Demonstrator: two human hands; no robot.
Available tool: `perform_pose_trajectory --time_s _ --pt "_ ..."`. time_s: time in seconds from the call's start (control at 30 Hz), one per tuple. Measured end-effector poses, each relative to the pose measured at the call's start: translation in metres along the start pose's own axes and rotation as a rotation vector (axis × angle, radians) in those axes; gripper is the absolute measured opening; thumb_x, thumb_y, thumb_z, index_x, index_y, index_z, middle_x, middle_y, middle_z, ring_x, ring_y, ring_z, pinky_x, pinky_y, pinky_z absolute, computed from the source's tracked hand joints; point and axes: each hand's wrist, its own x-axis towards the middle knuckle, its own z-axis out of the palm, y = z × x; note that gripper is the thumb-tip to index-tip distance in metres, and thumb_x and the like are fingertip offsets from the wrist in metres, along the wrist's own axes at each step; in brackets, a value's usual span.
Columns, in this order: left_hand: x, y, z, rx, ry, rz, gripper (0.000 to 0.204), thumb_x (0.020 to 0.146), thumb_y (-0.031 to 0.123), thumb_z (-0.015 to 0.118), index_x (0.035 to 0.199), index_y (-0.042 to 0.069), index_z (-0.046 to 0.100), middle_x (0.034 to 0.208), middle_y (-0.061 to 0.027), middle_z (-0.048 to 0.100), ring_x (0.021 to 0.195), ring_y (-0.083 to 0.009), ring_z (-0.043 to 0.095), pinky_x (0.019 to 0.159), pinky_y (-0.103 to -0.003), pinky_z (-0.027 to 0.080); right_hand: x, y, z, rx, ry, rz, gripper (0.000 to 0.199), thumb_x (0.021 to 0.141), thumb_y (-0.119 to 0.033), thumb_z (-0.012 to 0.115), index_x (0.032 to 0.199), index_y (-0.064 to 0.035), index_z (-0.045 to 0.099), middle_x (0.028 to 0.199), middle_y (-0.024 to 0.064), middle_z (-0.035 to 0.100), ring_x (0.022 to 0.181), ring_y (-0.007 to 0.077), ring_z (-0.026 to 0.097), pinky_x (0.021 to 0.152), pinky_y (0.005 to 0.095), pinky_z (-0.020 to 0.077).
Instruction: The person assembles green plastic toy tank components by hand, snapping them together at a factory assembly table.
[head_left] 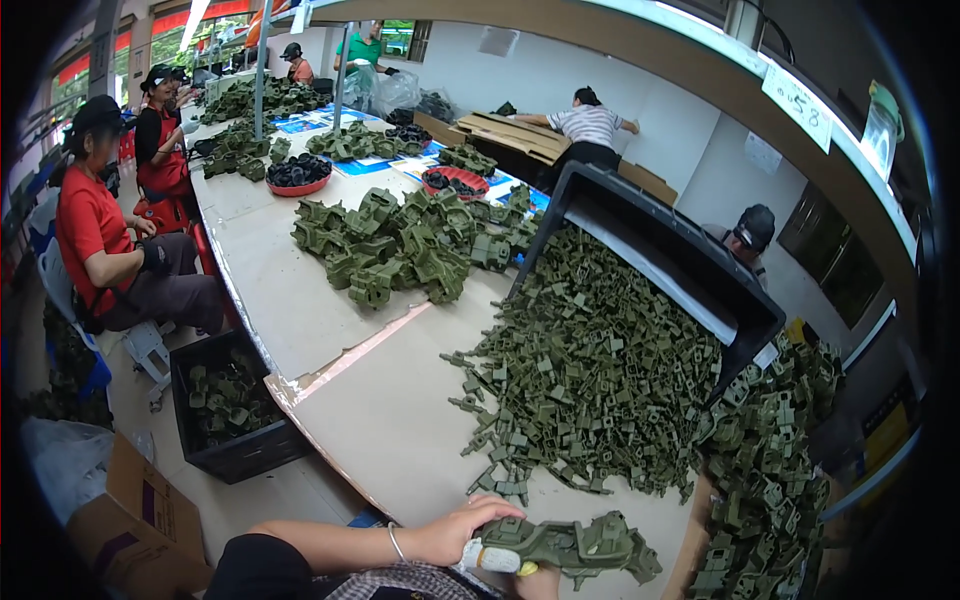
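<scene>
At the lower edge, my left hand (468,528), with a bangle at its wrist, is closed over the left end of an olive-green plastic vehicle body (575,542). My right hand (540,583) shows only partly beneath the same part, its fingers mostly hidden, so its grip is unclear. Between the hands is a white wrapped piece (498,560) with a yellow tip; whether it is a finger cover or a tool I cannot make out. Just beyond lies a big heap of small green plastic parts (600,360), spilling from a tipped black crate (745,350).
Larger green bodies (385,245) are piled mid-table, near red baskets (298,188) of black pieces. More green parts (765,480) heap up at right. A black crate (235,455) and a cardboard box (140,520) stand on the floor at left. Several people sit or stand around the table.
</scene>
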Motion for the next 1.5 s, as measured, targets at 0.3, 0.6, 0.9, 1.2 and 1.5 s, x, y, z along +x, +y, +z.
perform_pose_trajectory --time_s 0.3,0.6,0.9,1.2,1.5 --pt "0.011 0.022 -0.005 -0.045 0.079 0.024 0.060 0.066 0.020 0.073 0.117 0.002 0.046 0.124 -0.0126 0.046 0.123 -0.0311 0.034 0.101 -0.041 0.028 -0.024 0.012 0.021 0.199 0.043 0.245 0.028 0.073 -0.014 0.065 0.098 -0.0035 0.057 0.095 0.0052 0.059 0.089 0.0159 0.055 0.079 0.0305 0.0436" --pt "0.006 0.009 0.008 -0.225 0.111 -0.050 0.059 0.072 0.022 0.068 0.122 0.000 0.042 0.127 -0.0131 0.043 0.125 -0.0296 0.033 0.102 -0.040 0.028 -0.032 0.030 0.013 0.039 0.054 0.152 0.021 0.075 -0.007 0.056 0.095 -0.0050 0.060 0.090 0.0116 0.061 0.085 0.0279 0.058 0.074 0.0366 0.0443" --pt "-0.001 -0.018 -0.006 -1.098 -0.031 -0.531 0.072 0.081 0.037 0.058 0.134 0.005 0.020 0.124 -0.0209 0.041 0.106 -0.0312 0.051 0.090 -0.043 0.042 -0.029 -0.017 -0.050 0.084 -0.465 0.195 0.045 0.075 -0.022 0.064 0.113 -0.0035 0.048 0.099 0.0120 0.057 0.086 0.0268 0.059 0.075 0.0368 0.0460" --pt "-0.011 -0.036 -0.016 -1.171 0.239 -0.575 0.096 0.069 0.076 0.041 0.131 0.003 0.029 0.124 -0.0165 0.043 0.108 -0.0293 0.048 0.092 -0.048 0.040 -0.106 0.061 -0.132 -0.800 0.256 0.413 0.059 0.068 -0.020 0.071 0.118 0.0003 0.046 0.108 0.0154 0.049 0.097 0.0335 0.046 0.085 0.0385 0.0404" --pt "0.020 -0.023 0.010 -1.265 0.156 -0.359 0.078 0.073 0.064 0.051 0.123 0.004 0.041 0.116 -0.0118 0.050 0.105 -0.0253 0.051 0.094 -0.043 0.040 -0.058 -0.007 -0.010 0.254 0.393 0.266 0.082 0.067 -0.017 0.072 0.131 0.0041 0.025 0.105 0.0202 0.046 0.095 0.0310 0.050 0.081 0.0373 0.0412"
